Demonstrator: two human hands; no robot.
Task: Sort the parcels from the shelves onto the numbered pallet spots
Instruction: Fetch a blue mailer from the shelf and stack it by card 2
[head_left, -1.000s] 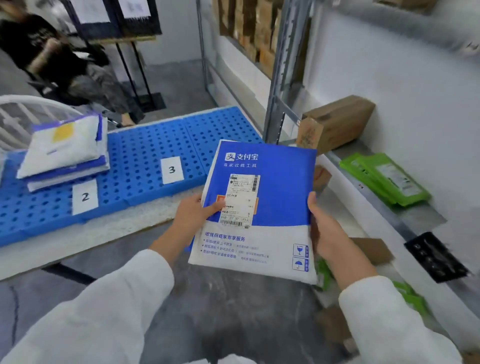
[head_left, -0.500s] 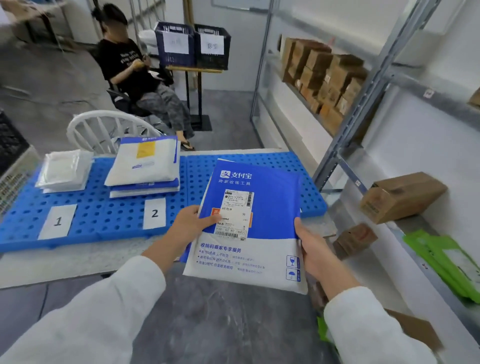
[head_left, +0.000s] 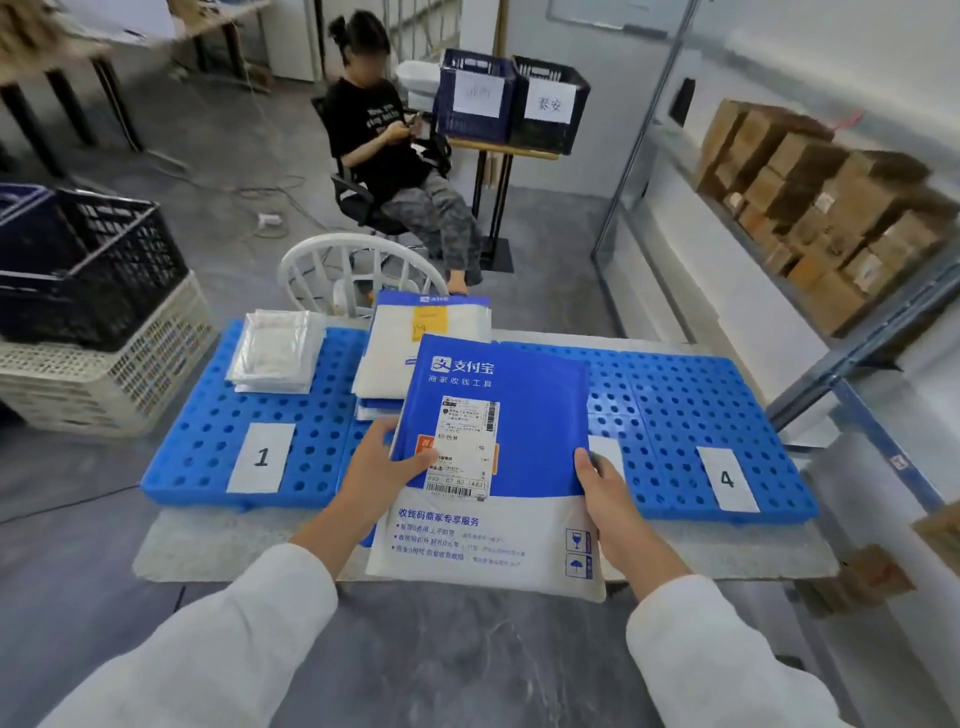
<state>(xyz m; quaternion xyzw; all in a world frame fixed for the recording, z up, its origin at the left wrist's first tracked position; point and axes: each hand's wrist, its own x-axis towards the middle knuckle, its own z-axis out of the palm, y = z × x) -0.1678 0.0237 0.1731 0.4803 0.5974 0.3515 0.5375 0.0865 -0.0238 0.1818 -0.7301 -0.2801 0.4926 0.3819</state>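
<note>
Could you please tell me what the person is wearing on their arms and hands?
Both arms are in long, plain white sleeves of loose fabric. The left sleeve and right sleeve end short of the wrists. The left hand and right hand are bare: no gloves, rings, watch or markings show.

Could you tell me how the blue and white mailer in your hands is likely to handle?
The blue and white mailer looks like a thin plastic bag, so it is probably somewhat floppy; the left hand and right hand support both edges. It is likely light, as it is held by the edges alone. Its printed glass symbol hints at fragile contents.
</note>
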